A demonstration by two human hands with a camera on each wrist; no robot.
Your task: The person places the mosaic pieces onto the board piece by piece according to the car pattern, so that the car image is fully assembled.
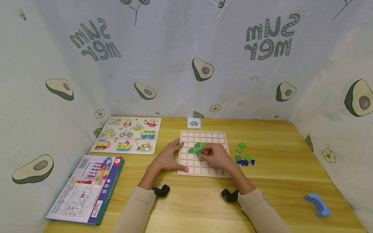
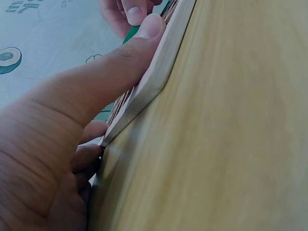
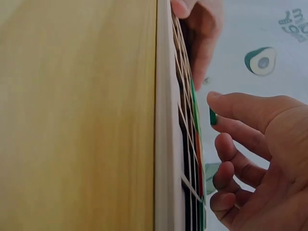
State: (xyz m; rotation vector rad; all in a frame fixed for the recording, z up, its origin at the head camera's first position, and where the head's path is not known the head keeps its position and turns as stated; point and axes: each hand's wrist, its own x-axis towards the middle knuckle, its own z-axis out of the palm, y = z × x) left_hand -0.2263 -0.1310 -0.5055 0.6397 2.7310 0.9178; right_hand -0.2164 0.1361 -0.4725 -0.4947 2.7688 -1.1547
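1. Since the wooden table (image 1: pixel 189 200) looks smooth, the grid board (image 1: pixel 190 136) lying on it could slide; it wants a steadying press.
2. Thumb and fingers spread at the board's left side, the left hand (image 1: pixel 168 157) offers that press; a light one should do, as a hard push may tip the edge.
3. Over the board, the right hand (image 1: pixel 217 155) pinches a piece between thumb and forefinger, its other fingers loosely bent; that grip suits a gentle approach.
4. Just beyond the far edge lies the picture card (image 1: pixel 194 123); a glance there helps check the layout (its details are small from here).
5. Near the board's middle sit the laid green pieces (image 1: pixel 197 145); they make good guides for lining up and are best not nudged.
6. Seen edge-on in the right wrist view, the held green piece (image 3: pixel 212 117) is just clear of the board; it should go down level, inside one cell, before the fingers part.
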